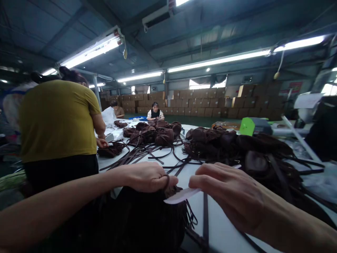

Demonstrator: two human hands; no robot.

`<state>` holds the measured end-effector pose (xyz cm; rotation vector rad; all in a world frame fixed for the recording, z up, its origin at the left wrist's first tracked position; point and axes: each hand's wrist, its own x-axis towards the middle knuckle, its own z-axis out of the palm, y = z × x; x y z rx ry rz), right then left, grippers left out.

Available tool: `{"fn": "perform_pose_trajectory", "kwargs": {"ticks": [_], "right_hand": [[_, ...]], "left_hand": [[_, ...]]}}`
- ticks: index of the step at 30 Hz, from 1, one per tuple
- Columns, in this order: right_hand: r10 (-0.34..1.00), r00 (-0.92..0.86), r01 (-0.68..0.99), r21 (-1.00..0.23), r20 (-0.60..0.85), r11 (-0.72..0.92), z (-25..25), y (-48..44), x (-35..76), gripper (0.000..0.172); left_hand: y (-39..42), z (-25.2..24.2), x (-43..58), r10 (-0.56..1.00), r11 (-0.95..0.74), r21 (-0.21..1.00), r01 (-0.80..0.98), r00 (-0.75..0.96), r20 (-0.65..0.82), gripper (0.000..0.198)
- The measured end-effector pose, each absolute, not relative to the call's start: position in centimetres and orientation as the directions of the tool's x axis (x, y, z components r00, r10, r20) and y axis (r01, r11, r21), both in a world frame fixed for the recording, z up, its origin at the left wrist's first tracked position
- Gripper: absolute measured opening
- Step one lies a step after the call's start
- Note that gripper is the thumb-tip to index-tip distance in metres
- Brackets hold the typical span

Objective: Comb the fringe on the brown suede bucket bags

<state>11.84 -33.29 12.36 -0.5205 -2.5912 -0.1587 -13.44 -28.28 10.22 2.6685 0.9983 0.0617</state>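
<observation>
My left hand point(147, 176) is closed on the top of a dark brown fringed bag point(142, 221) that lies on the white table point(223, 228) right in front of me, with a thin loop of the bag round one finger. My right hand point(226, 191) pinches a small white paper tag point(181, 196) between thumb and fingers, close to my left hand and just above the bag's fringe. A brown strap point(205, 218) runs down the table beside the bag.
Piles of brown fringed bags point(237, 144) and loose straps point(147, 154) cover the table ahead. A person in a yellow shirt point(58, 119) stands at the left edge handling a bag. Two more people sit at the far end, before stacked cardboard boxes point(210, 102).
</observation>
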Motion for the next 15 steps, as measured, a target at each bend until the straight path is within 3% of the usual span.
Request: {"fn": "perform_pose_trajectory", "kwargs": {"ticks": [3,8,10,12,15], "right_hand": [[0.334,-0.776,0.417,0.037,0.534,0.908,13.1,-34.4,12.9,0.039],[0.495,-0.791,0.550,0.062,0.359,0.833,8.1,-32.2,12.4,0.038],[0.588,-0.768,0.617,0.046,0.255,0.786,4.6,-31.2,12.0,0.035],[0.665,-0.733,0.666,-0.042,0.142,0.744,1.9,-31.0,12.0,0.029],[0.726,-0.681,0.673,-0.315,0.089,0.670,0.7,-31.7,12.7,0.012]], "left_hand": [[-28.1,11.2,-11.6,0.609,-0.763,0.209,0.612,0.789,-0.085,0.022],[-26.1,12.2,-8.5,0.528,-0.801,0.310,0.512,0.848,-0.036,0.021],[-24.5,11.4,-7.5,0.541,-0.822,0.251,0.511,0.839,0.065,0.020],[-22.5,9.8,-6.8,0.546,-0.838,0.116,0.534,0.818,0.180,0.018],[-18.9,6.6,-6.0,0.465,-0.869,-0.015,0.495,0.826,0.318,0.029]]}}
